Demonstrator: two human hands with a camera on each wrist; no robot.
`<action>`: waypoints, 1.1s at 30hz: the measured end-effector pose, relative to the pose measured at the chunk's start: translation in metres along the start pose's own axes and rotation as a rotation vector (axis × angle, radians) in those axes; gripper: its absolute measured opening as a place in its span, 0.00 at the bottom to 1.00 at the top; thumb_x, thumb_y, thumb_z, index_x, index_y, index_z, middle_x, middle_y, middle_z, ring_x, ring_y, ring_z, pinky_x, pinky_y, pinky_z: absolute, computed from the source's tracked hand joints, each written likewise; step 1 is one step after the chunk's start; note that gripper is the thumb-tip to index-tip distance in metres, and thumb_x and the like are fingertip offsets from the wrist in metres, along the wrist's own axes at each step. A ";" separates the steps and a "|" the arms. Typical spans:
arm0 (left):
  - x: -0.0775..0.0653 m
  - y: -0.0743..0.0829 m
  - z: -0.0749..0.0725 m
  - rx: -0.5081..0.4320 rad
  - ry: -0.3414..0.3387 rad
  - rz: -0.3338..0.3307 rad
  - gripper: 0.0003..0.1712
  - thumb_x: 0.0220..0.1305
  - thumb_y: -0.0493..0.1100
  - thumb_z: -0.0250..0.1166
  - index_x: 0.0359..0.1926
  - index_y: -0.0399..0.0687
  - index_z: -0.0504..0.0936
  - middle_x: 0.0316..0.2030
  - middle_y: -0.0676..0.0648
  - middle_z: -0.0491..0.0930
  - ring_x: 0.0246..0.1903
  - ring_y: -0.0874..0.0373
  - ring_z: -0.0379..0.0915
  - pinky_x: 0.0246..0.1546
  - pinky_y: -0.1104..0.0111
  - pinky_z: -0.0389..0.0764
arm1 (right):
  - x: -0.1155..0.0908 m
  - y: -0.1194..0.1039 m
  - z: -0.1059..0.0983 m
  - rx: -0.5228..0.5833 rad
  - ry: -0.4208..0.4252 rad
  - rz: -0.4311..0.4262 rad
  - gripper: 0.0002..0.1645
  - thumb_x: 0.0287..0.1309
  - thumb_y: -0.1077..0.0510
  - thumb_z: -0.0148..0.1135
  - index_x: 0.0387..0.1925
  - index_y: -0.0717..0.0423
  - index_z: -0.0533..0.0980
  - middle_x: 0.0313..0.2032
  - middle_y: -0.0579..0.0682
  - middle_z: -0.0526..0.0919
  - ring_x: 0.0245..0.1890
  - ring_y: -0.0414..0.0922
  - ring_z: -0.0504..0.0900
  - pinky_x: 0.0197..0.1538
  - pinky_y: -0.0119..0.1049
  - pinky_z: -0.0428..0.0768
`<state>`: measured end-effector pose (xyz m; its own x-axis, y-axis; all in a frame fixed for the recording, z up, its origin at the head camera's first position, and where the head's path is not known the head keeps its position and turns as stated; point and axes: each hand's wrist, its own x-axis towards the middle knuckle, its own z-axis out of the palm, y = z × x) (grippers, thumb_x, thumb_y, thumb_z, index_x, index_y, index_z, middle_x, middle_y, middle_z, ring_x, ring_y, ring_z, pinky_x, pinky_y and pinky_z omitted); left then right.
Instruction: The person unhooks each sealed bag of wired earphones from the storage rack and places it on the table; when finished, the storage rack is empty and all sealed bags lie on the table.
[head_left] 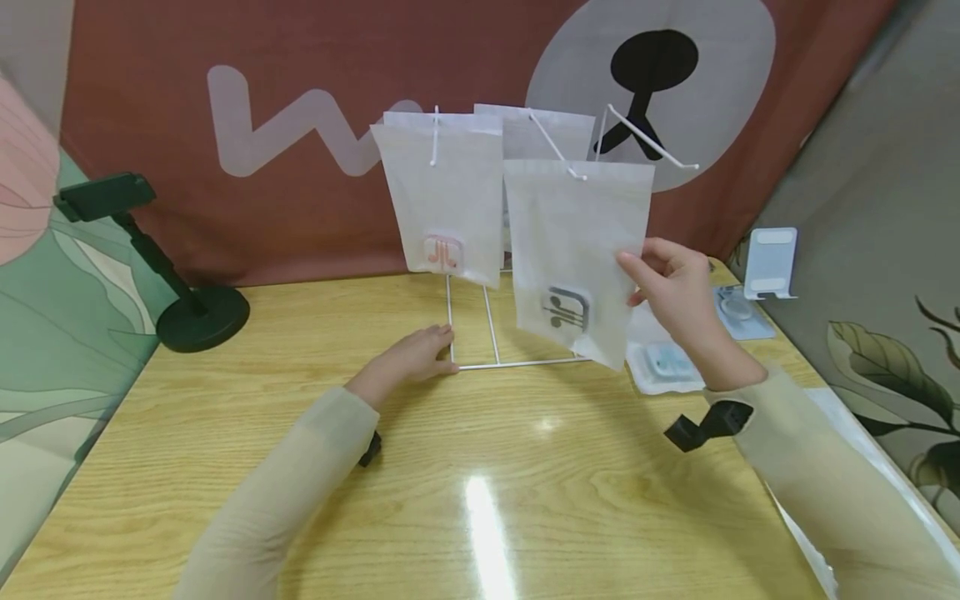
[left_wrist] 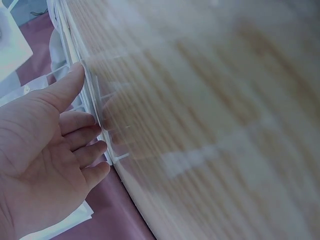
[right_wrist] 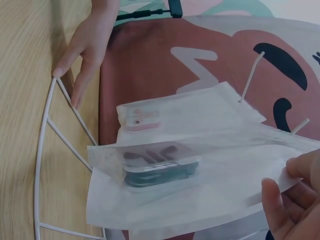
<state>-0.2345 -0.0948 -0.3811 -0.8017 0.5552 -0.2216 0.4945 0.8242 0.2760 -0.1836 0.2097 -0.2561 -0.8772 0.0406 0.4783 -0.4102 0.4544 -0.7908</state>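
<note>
A white wire display rack (head_left: 517,364) stands on the table, with flat white bags hanging from its hooks. The front right bag (head_left: 577,217) hangs from the middle hook and holds a small dark case of earphones (head_left: 567,310). My right hand (head_left: 675,283) pinches this bag's right edge, thumb in front. Left of it hangs another white bag (head_left: 450,183) with a pink earphone case (head_left: 444,252). A third bag (head_left: 551,129) is mostly hidden behind. My left hand (head_left: 408,354) rests at the rack's front left base corner, thumb and fingertips touching the wire (left_wrist: 95,100).
A bare hook (head_left: 656,143) juts out at the right. On the table, a white bag with a light blue case (head_left: 667,361) lies beside my right forearm. Behind it stands a pale blue phone stand (head_left: 771,260). A dark green stand (head_left: 198,317) is at the left.
</note>
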 end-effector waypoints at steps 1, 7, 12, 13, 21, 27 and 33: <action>0.000 0.000 0.000 0.001 -0.002 -0.001 0.38 0.54 0.55 0.52 0.59 0.38 0.53 0.59 0.41 0.48 0.58 0.49 0.41 0.57 0.61 0.44 | -0.001 0.003 -0.002 -0.005 0.003 0.000 0.13 0.47 0.55 0.57 0.32 0.62 0.76 0.19 0.52 0.77 0.11 0.46 0.72 0.17 0.31 0.74; -0.001 0.002 -0.002 -0.001 -0.013 -0.012 0.38 0.54 0.55 0.52 0.59 0.38 0.53 0.60 0.42 0.47 0.58 0.49 0.41 0.57 0.61 0.44 | -0.008 0.005 -0.011 -0.056 0.017 -0.038 0.11 0.46 0.55 0.58 0.30 0.59 0.76 0.18 0.49 0.78 0.11 0.44 0.72 0.17 0.30 0.74; 0.000 0.002 -0.002 0.013 -0.022 -0.021 0.38 0.54 0.56 0.51 0.60 0.39 0.52 0.60 0.42 0.47 0.58 0.50 0.40 0.57 0.62 0.44 | -0.014 -0.002 -0.017 -0.099 0.021 -0.064 0.11 0.46 0.56 0.58 0.31 0.59 0.77 0.18 0.48 0.78 0.10 0.43 0.72 0.17 0.27 0.73; 0.001 0.001 -0.001 0.018 -0.022 -0.019 0.38 0.54 0.56 0.51 0.60 0.39 0.52 0.60 0.42 0.47 0.58 0.50 0.40 0.57 0.62 0.44 | -0.016 -0.003 -0.018 -0.110 0.021 -0.064 0.11 0.46 0.56 0.58 0.31 0.59 0.77 0.18 0.48 0.78 0.11 0.43 0.72 0.18 0.27 0.73; 0.001 0.002 -0.001 0.009 -0.023 -0.019 0.38 0.54 0.55 0.51 0.59 0.38 0.52 0.60 0.41 0.47 0.58 0.49 0.41 0.57 0.61 0.44 | -0.027 -0.006 -0.028 -0.168 -0.035 -0.089 0.08 0.47 0.58 0.57 0.30 0.58 0.77 0.16 0.50 0.76 0.11 0.42 0.71 0.18 0.26 0.72; 0.000 0.003 -0.002 -0.008 -0.023 -0.030 0.38 0.54 0.55 0.52 0.60 0.39 0.52 0.60 0.42 0.47 0.58 0.49 0.40 0.57 0.61 0.43 | -0.039 -0.008 -0.041 -0.176 -0.091 -0.101 0.08 0.47 0.63 0.57 0.32 0.62 0.75 0.18 0.51 0.76 0.09 0.41 0.71 0.14 0.25 0.70; 0.000 0.003 -0.003 -0.015 -0.024 -0.026 0.38 0.54 0.55 0.52 0.60 0.39 0.51 0.60 0.42 0.46 0.58 0.49 0.40 0.57 0.61 0.43 | -0.050 0.005 -0.057 -0.176 -0.175 0.004 0.06 0.49 0.62 0.55 0.31 0.60 0.73 0.13 0.52 0.73 0.09 0.43 0.71 0.11 0.29 0.68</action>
<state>-0.2337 -0.0929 -0.3779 -0.8056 0.5366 -0.2512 0.4687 0.8366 0.2837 -0.1276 0.2604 -0.2621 -0.9147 -0.1052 0.3901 -0.3707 0.6029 -0.7065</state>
